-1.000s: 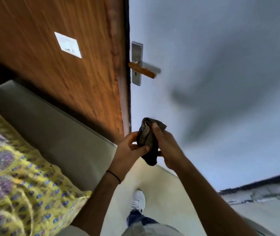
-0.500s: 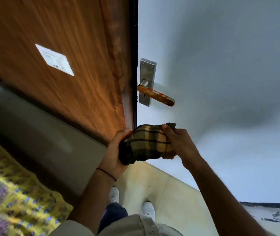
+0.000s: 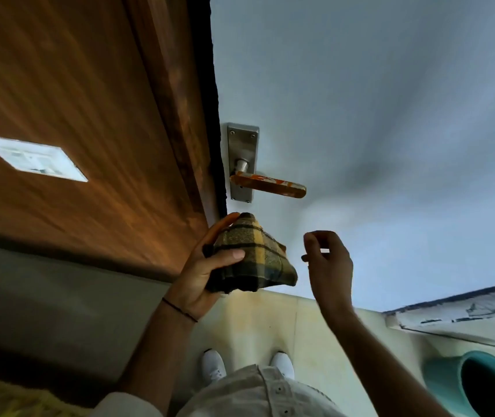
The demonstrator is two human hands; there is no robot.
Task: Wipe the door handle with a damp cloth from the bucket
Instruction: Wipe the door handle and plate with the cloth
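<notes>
An orange lever door handle [image 3: 270,185] sticks out from a steel plate [image 3: 242,145] on the pale grey door [image 3: 360,100]. A folded yellow-and-dark plaid cloth [image 3: 255,260] rests in my left hand [image 3: 207,266], just below the handle and apart from it. My right hand [image 3: 329,260] hovers to the right of the cloth with its fingers loosely curled and holds nothing. A teal bucket [image 3: 462,383] stands on the floor at the lower right.
A wooden panel [image 3: 74,100] with a white switch plate [image 3: 32,158] fills the left side. A grey ledge runs below it. My white shoes [image 3: 214,365] stand on the cream floor close to the door.
My right hand has let go of the cloth and moved right. The cloth now sits in my left hand alone. The view has closed in on the handle, and the bucket has come into sight.
</notes>
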